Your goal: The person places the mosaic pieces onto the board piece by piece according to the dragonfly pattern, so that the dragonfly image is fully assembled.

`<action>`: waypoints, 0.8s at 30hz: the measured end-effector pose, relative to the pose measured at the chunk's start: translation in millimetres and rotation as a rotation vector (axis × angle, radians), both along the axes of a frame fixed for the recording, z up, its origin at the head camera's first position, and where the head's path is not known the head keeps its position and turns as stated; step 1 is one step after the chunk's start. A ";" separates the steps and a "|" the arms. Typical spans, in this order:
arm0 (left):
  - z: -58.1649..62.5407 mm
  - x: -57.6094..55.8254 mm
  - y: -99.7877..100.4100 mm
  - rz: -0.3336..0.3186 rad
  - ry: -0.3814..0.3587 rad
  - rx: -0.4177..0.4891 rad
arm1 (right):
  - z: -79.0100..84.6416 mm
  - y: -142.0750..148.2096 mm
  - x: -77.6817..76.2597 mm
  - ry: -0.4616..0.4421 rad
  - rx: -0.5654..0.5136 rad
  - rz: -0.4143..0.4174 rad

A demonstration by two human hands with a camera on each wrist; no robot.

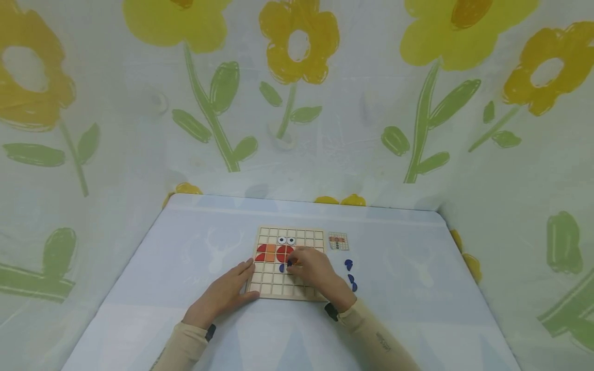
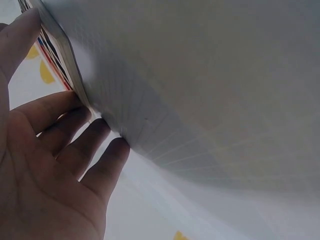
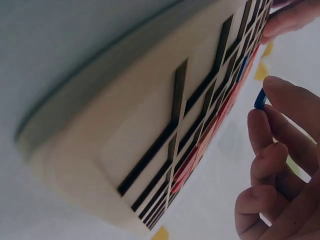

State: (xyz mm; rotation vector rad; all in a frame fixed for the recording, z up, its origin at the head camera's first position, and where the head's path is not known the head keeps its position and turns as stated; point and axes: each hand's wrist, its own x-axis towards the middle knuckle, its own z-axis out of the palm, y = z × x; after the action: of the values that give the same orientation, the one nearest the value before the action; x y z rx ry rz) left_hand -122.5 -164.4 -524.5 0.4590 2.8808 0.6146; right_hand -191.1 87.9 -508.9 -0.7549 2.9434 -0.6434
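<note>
My right hand (image 1: pixel 315 268) pinches a small blue piece (image 3: pixel 260 98) between thumb and forefinger, just over the middle of the wooden grid board (image 1: pixel 273 289). In the right wrist view the piece is clear of the board's surface. My left hand (image 1: pixel 227 291) lies along the board's left edge, thumb at the near corner and fingers straight against the side. On the board are red curved pieces (image 1: pixel 281 253), an orange piece (image 1: pixel 271 252), two round eye pieces (image 1: pixel 286 240) and a blue piece (image 1: pixel 281 268). My right hand hides part of the board's right side.
A small pattern card (image 1: pixel 339 241) lies off the board's far right corner. Loose blue pieces (image 1: pixel 348 264) are on the table to the right, with more blue pieces (image 1: pixel 352 283) closer to my right wrist. A flowered cloth wall (image 1: pixel 320 154) stands behind the table.
</note>
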 end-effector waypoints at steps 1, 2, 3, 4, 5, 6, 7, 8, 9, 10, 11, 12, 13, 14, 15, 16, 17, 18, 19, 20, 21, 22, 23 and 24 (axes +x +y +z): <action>0.1 0.0 -0.1 0.001 0.001 0.001 | 0.6 -2.3 0.4 -0.007 0.009 0.003; 0.1 0.0 -0.2 0.001 0.002 0.000 | 0.7 -4.3 0.2 -0.014 0.021 0.005; -0.1 0.0 -0.4 0.001 0.002 -0.002 | 0.9 -6.3 0.2 -0.014 0.036 0.004; 0.0 0.0 -0.5 0.002 0.000 -0.001 | 1.2 -8.0 0.1 -0.016 0.051 0.002; -0.1 0.0 -0.6 0.003 -0.002 -0.001 | 1.2 -9.5 -0.1 -0.015 0.066 0.000; -0.5 0.1 -0.8 0.003 -0.001 0.000 | 0.9 -10.8 -0.4 -0.013 0.084 -0.002; -0.7 0.1 -0.9 0.004 -0.003 0.000 | 0.1 -11.8 -0.8 -0.015 0.098 -0.005; -1.0 0.0 -1.1 0.006 -0.003 0.000 | -0.9 -12.8 -1.3 -0.017 0.111 -0.008; -1.3 -0.1 -1.3 0.006 -0.005 -0.004 | -1.6 -13.8 -1.5 -0.020 0.122 -0.011; -1.4 -0.1 -1.4 0.007 -0.006 -0.004 | -2.8 -14.4 -2.0 -0.025 0.131 -0.013; -1.8 -0.3 -1.5 0.006 -0.007 -0.003 | -4.2 -14.9 -2.4 -0.029 0.139 -0.015; -2.4 -0.5 -1.7 0.004 -0.003 -0.001 | -5.3 -15.3 -2.8 -0.034 0.144 -0.014; -2.3 -0.6 -1.7 0.005 -0.005 -0.002 | -6.1 -15.7 -3.1 -0.040 0.144 -0.013; -2.5 -0.8 -1.9 0.004 -0.003 -0.002 | -6.7 -15.9 -3.4 -0.043 0.145 -0.014; -2.7 -1.1 -2.1 0.003 -0.002 -0.004 | -7.0 -16.1 -3.7 -0.046 0.145 -0.013; -2.8 -1.3 -2.2 0.001 0.000 -0.001 | -7.1 -16.1 -3.9 -0.047 0.143 -0.013; -3.1 -1.6 -2.3 -0.002 0.003 -0.002 | -7.3 -16.1 -4.1 -0.045 0.143 -0.011; -3.0 -1.7 -2.4 -0.004 0.005 -0.006 | -7.4 -16.0 -4.4 -0.044 0.143 -0.009; -2.6 -1.9 -2.4 -0.004 0.003 -0.007 | -7.5 -15.9 -4.7 -0.042 0.141 -0.006; -2.4 -2.1 -2.4 -0.005 0.003 -0.007 | -7.7 -15.8 -5.0 -0.040 0.141 -0.004; -2.1 -2.1 -2.4 -0.006 0.001 -0.003 | -7.8 -15.8 -5.3 -0.039 0.141 -0.001; -2.0 -2.3 -2.3 -0.007 -0.001 0.002 | -7.9 -15.9 -5.6 -0.038 0.142 0.002; -1.6 -2.2 -2.3 -0.007 -0.004 0.005 | -8.2 -16.0 -5.9 -0.039 0.143 0.004; -1.4 -2.2 -2.2 -0.005 -0.008 0.007 | -8.3 -16.1 -6.0 -0.042 0.143 0.005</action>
State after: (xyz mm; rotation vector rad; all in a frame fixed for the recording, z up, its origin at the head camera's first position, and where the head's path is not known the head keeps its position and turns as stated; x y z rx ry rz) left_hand -124.7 -166.6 -525.9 0.4639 2.8698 0.6239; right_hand -197.1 71.8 -517.2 -0.7255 2.9101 -0.4374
